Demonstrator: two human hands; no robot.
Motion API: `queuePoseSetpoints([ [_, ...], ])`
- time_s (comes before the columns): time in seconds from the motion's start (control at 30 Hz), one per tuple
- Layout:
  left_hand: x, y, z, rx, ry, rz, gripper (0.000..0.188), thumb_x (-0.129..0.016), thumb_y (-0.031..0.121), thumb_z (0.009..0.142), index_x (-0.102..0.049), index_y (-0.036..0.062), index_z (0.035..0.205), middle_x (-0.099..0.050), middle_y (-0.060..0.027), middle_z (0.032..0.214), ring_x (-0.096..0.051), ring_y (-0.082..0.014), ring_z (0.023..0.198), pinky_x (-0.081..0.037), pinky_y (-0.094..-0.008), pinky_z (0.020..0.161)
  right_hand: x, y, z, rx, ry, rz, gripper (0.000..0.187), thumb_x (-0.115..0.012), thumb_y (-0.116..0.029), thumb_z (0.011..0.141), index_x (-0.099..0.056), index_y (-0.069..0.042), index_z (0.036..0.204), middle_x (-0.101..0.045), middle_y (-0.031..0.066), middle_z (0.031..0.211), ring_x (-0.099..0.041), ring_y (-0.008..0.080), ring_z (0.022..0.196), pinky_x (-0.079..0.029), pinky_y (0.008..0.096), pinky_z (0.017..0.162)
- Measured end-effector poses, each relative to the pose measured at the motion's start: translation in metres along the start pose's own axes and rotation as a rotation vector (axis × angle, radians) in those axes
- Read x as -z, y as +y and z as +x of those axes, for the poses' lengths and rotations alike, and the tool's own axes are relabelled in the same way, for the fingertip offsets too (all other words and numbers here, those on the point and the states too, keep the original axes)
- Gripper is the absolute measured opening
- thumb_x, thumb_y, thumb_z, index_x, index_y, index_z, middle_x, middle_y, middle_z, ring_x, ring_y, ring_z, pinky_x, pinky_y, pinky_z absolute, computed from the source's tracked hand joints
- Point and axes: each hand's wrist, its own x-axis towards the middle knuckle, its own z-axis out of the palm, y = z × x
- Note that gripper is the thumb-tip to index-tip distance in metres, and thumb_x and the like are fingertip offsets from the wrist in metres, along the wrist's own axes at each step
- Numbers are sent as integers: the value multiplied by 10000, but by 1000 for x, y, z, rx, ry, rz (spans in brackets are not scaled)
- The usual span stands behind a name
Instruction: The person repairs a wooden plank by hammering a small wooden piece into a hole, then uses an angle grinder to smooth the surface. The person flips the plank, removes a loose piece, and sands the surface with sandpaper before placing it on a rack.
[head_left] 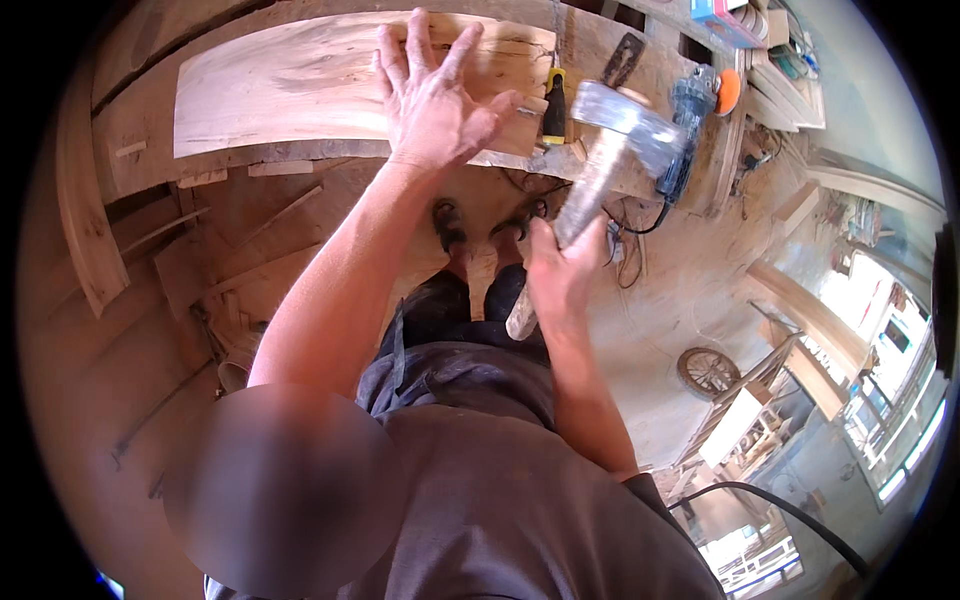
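Observation:
My left hand (pixel 435 110) lies flat with its fingers spread on a pale wooden board (pixel 270 90). The board rests on a rough wooden workbench (pixel 140 175). My right hand (pixel 565 265) is closed around the wooden handle of a hatchet (pixel 597 180). Its metal head is raised, showing in front of the bench's right part, and the handle's butt points back toward me. Just past the board's right end is a yellow-and-black tool handle (pixel 554 105). A small thin metal piece (pixel 526 111) shows near my left thumb.
An angle grinder (pixel 690 120) with an orange disc lies on the bench's right side, its cord hanging down. Behind the hatchet is a dark slotted metal piece (pixel 623 58). Wood offcuts (pixel 265 270) lie below the bench at left. A spoked wheel (pixel 708 372) is on the floor at right.

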Motion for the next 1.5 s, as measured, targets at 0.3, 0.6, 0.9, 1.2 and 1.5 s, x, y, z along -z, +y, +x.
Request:
queuePoseSetpoints([
  [0.3,1,-6,5,-17,-30,-54,871,-782,588,759,-507,250,1512,-183,-208,1660,-66,-508,1519,-108,-624,1224,9,-17,6,-125,-154,-275,386,-651,-149,928,-444,42,1192,-662,339,873,-646,549,849,-490,600,715],
  [0.6,5,-2,4,-2,-65,-2,871,-790,568,756,-505,233,1507,-192,-203,1653,-99,-496,1506,-142,-617,1221,11,-9,2,-59,-106,-316,367,-649,-112,928,-440,25,1196,-671,295,875,-659,515,774,-514,574,700],
  [0.9,3,-3,4,-16,-72,55,1001,-776,639,779,-393,165,1573,-178,-220,1666,-76,-476,1523,-140,-597,1226,22,-15,-2,16,-98,-277,371,-648,-84,915,-447,21,1208,-675,298,886,-658,521,803,-506,592,699],
  [1.2,3,0,4,13,-39,-31,931,-768,572,772,-433,189,1551,-198,-199,1662,-86,-487,1523,-127,-603,1229,23,-15,-1,-42,-210,-386,398,-638,-112,928,-450,51,1239,-672,325,928,-660,525,848,-508,585,714],
  [1.5,14,-19,-3,-132,-37,-363,741,-737,221,874,-432,128,1542,-282,-175,1646,-253,-381,1500,-282,-510,1204,30,-8,-7,-59,-190,-339,455,-669,-119,920,-445,73,1266,-670,327,881,-661,524,838,-502,566,690],
])
